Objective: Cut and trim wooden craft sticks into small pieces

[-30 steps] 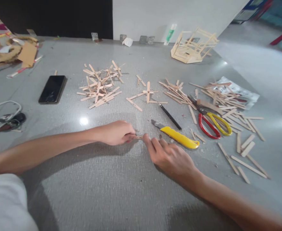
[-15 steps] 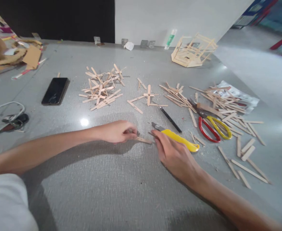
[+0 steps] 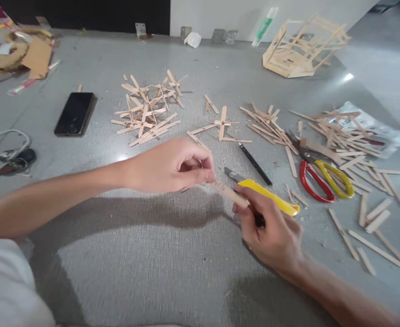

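Observation:
A flat wooden craft stick point(image 3: 233, 195), blurred by motion, slants between my two hands above the table. My left hand point(image 3: 172, 165) pinches its left end between thumb and fingertips. At the other end my right hand point(image 3: 271, 227) has its fingers curled, with thumb and finger closed on the stick's tip. Whether anything else is inside the right palm is hidden. Just behind the right hand lies a utility knife with a yellow handle point(image 3: 271, 196), its blade pointing left. A slim black craft knife point(image 3: 255, 164) rests beyond it.
Red-and-yellow-handled scissors point(image 3: 317, 179) lie at right among scattered craft sticks point(image 3: 379, 209). Joined sticks point(image 3: 145, 116) are heaped mid-table. A stick frame point(image 3: 302, 50) and a glue tube point(image 3: 265, 26) stand at the back. A phone point(image 3: 75, 114) and cable point(image 3: 14, 156) are left.
Both hands have come up off the tabletop with the stick raised and tilted. The right hand has turned and closed on the stick's end. The view has shifted slightly.

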The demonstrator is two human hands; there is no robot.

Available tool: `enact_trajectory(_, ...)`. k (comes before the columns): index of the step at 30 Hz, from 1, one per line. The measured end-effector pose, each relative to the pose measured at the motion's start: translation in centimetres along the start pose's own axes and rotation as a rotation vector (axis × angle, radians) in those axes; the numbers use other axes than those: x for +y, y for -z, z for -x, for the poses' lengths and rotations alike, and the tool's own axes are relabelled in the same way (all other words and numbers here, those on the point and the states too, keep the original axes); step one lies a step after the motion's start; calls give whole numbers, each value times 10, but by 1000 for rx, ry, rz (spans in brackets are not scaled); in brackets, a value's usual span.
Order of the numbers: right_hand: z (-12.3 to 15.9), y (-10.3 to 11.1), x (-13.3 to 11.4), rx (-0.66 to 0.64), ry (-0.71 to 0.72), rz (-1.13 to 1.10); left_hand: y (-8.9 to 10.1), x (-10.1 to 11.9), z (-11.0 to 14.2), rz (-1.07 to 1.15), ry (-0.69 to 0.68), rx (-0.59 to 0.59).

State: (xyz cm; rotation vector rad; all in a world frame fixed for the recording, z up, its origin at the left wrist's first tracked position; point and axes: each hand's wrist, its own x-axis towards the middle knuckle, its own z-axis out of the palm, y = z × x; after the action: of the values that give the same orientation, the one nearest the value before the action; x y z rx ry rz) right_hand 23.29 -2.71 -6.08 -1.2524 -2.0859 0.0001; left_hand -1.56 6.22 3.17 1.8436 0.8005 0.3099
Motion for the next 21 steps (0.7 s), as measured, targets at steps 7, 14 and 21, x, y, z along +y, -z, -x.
enact_trajectory(7,6,2,-6,90,-123,-143,-22,27,24,73,-24,254)
enact_trajectory(14,4,1,-3,120,4,-109,-31,34,34,130,-17,248)
enact_trajectory(21,2,1,-5,124,0,-89,-30,35,36,98,-30,250)
